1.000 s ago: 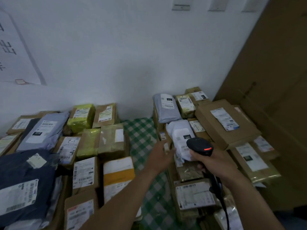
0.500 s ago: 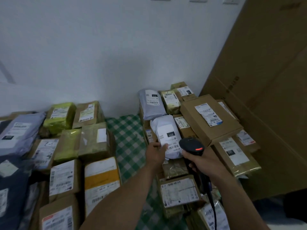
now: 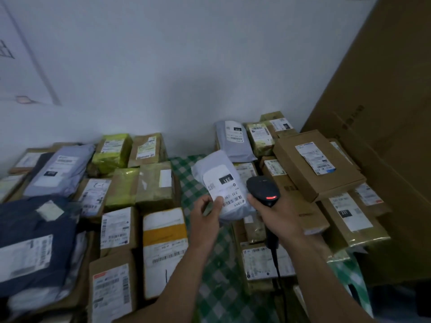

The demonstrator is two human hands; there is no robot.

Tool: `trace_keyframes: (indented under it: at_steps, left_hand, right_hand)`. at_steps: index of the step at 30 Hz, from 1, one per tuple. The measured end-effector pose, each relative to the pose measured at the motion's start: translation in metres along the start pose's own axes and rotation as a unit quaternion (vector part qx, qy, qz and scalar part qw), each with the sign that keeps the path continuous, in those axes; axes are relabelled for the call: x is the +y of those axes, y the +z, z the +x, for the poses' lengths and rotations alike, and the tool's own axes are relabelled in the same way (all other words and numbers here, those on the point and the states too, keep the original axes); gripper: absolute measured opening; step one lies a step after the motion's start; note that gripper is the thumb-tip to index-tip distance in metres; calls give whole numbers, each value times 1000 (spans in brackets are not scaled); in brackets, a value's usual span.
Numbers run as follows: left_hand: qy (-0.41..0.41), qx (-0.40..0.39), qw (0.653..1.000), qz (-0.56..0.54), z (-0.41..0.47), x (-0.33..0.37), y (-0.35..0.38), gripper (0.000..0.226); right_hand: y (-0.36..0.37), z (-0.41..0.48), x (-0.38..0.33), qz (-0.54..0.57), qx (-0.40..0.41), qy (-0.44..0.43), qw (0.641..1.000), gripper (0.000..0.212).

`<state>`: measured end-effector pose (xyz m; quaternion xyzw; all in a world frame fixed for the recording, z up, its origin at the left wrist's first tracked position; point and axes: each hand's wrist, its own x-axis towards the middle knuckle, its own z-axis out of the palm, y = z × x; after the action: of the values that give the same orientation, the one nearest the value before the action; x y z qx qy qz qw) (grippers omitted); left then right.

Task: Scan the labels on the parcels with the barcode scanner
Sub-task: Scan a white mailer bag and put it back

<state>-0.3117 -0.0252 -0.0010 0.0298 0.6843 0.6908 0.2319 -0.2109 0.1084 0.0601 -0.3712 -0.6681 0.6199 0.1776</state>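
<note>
1. Mid-scan, I judge: labelled cardboard and plastic parcels (image 3: 317,164) crowd both sides of the green-and-white checked cloth (image 3: 214,276). Which are already scanned is not shown.
2. The soft white plastic mailer bag (image 3: 215,167) is held above the cloth, crumpled, with its barcode label (image 3: 225,190) facing upward.
3. The left hand (image 3: 206,214) pinches the bag's near edge. The right hand (image 3: 274,214) is curled round the black corded barcode scanner (image 3: 262,190), red light lit, just beside the bag.

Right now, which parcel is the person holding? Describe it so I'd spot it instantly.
Find the green checked cloth between the two parcel piles. Above it, the left hand pinches a soft white mailer bag beside the black scanner. It is the only parcel lifted off the piles.
</note>
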Motion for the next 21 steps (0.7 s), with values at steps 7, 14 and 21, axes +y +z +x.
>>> trace_keyframes:
  at_steps: [7,14,21]
  left_hand:
    - [-8,40,993,-111,0,28,-55,43]
    - [-20,49,980,-192,14,71,-104,42]
    - [39,49,984,-165,7,76,-110,52]
  right_hand:
    - [57,9,-15,38,-47,5,998,41]
    - [95,16,-23,55,-90,21,994,34]
    - [107,7,-24,65,-102,9,993,25]
